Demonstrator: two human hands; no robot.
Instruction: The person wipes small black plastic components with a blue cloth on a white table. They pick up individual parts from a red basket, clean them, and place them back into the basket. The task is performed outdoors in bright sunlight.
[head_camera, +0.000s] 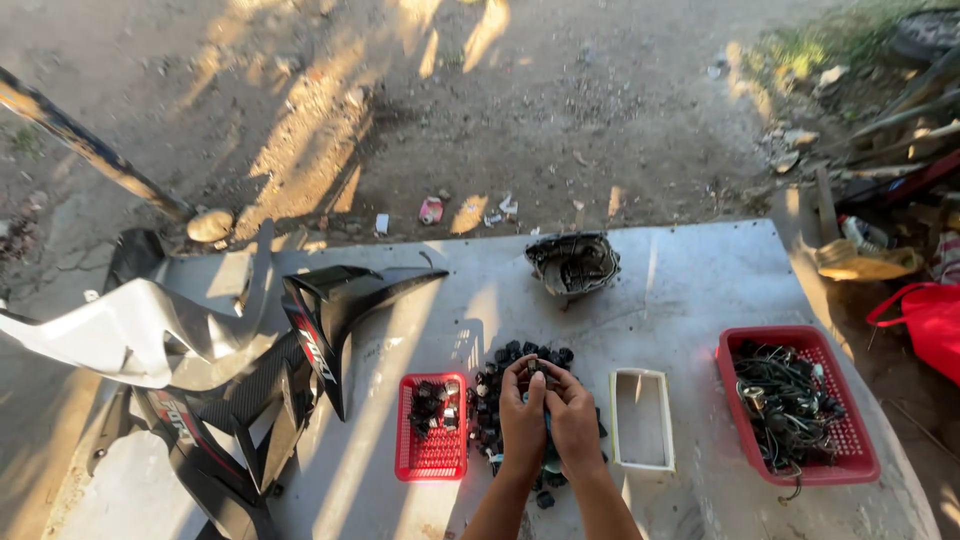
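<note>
Hands meet over the middle of the near edge of the desk (700, 270), a pale, scuffed sheet standing on bare dirt ground (500, 110). The left hand (522, 420) and the right hand (575, 422) press together side by side, fingers pointing away from the person, and between the fingertips they pinch a small dark part (540, 370). Each grip is closed on that one piece; its exact shape is too small to tell. Directly under and around the hands lies a pile of small black parts (495, 385), spread loose on the desk surface.

Just left of the pile, touching its fringe, stands a small red basket (432, 455) with a few of the same black pieces gathered at its far end. Just right of the hands lies a white rectangular frame (641, 419), open in the middle, flat on the desk. Farther right, near the right edge, a larger red basket (850, 450) holds a tangle of dark wires and connectors.

Toward the far edge, about centre, sits a grey metal housing (572, 263), hollow side up. The left side of the desk is taken up by vehicle body panels (230, 370) in black, grey and red, overlapping one another and reaching over the left edge.

Beyond the right corner lie a red bag (930, 320), a yellowish cloth (865, 262) and scattered scrap. A slanted pole (90, 150) crosses the ground at the far left.
</note>
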